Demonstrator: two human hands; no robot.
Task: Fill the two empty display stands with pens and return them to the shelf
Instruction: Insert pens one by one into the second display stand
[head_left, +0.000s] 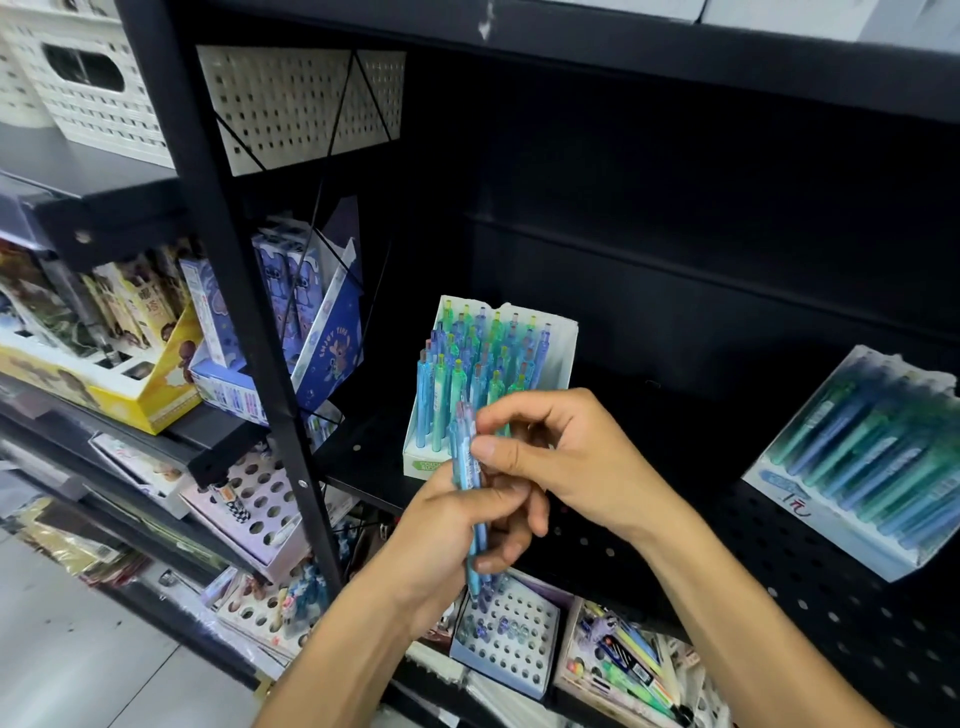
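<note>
**A:** so what's actually sitting on that black perforated shelf (810, 587)?

**B:** two white pen stands. One full of blue-green pens (488, 384) stands upright at the left end, a second full one (872, 467) leans back on the right, well apart.

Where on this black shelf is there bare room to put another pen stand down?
Bare black shelf lies between the full pen stand and the lying pen pack. Left of the stand, the upright post crowds it.
</note>
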